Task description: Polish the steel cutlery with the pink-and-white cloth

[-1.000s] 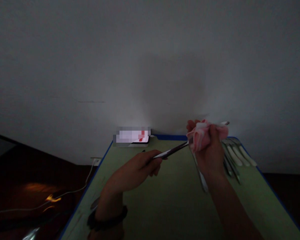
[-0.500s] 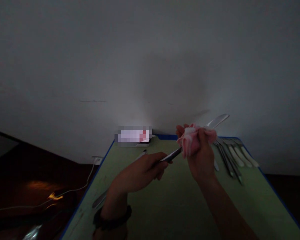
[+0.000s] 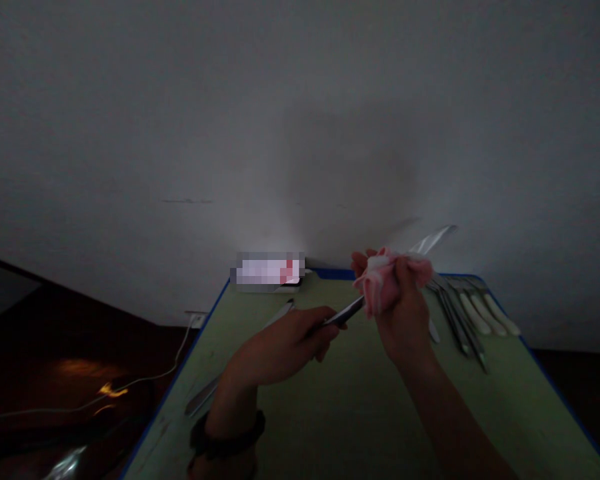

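My left hand is closed around the handle end of a metal knife, which slants up to the right above the table. Its broad, shiny blade sticks out at the upper right. A crumpled pink-and-white cloth is wrapped around the middle of the knife, hiding that part. My right hand is closed on the cloth, pressing it around the knife. Beneath my left forearm lies another metal utensil, partly covered, with its other end showing beyond the hand.
Several dark- and white-handled utensils lie at the right of the green, blue-edged table. A blurred-out, bright device stands at the back left against the wall. A white cable runs at the left.
The knife has turned slightly in my hands, so its blade shows at another angle and looks more streaked. Both hands stay in nearly the same place.
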`<act>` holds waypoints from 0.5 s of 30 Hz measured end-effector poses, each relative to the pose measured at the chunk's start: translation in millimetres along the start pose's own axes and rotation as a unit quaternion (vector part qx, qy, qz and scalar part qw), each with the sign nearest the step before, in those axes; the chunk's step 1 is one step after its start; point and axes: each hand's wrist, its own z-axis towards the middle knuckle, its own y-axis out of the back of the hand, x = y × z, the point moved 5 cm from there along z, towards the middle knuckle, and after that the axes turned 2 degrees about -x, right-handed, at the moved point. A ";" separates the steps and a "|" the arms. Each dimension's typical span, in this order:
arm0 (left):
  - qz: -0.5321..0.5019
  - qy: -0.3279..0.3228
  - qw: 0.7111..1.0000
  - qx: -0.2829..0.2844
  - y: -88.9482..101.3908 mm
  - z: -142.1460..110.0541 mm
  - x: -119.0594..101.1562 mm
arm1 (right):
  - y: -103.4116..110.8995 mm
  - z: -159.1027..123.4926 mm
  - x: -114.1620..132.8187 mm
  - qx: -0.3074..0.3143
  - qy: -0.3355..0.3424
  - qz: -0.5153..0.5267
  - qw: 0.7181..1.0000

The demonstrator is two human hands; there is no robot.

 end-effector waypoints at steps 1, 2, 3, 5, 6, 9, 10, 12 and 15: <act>0.002 0.001 1.000 0.002 0.2 0.0 -0.2 | 0.1 0.2 0.0 -0.001 0.000 0.002 1.000; 0.004 0.002 1.000 0.004 0.4 0.0 -0.5 | 0.3 0.3 0.0 -0.002 0.001 0.004 1.000; 0.005 0.003 1.000 0.005 0.6 0.1 -0.9 | 0.4 0.3 -0.2 -0.003 0.000 0.004 1.000; 0.006 0.002 1.000 0.003 1.3 0.2 -2.3 | -0.6 -0.4 -1.2 0.007 -0.007 -0.005 1.000; 0.006 0.000 1.000 0.001 1.7 0.3 -3.2 | -1.4 -1.2 -2.0 0.014 -0.012 -0.012 1.000; 0.000 -0.012 1.000 0.002 1.8 0.4 -5.9 | -4.5 -5.9 -5.1 0.038 -0.026 -0.035 0.998; -0.001 -0.014 1.000 0.003 1.6 0.3 -6.4 | -5.4 -7.8 -6.4 0.045 -0.031 -0.045 0.998; -0.001 -0.015 1.000 0.004 1.2 0.0 -6.6 | -6.9 -11.7 -9.7 0.056 -0.042 -0.072 0.995; -0.007 -0.009 1.000 -0.002 1.3 -0.6 -5.7 | -8.6 -15.3 -15.3 0.071 -0.054 -0.105 0.990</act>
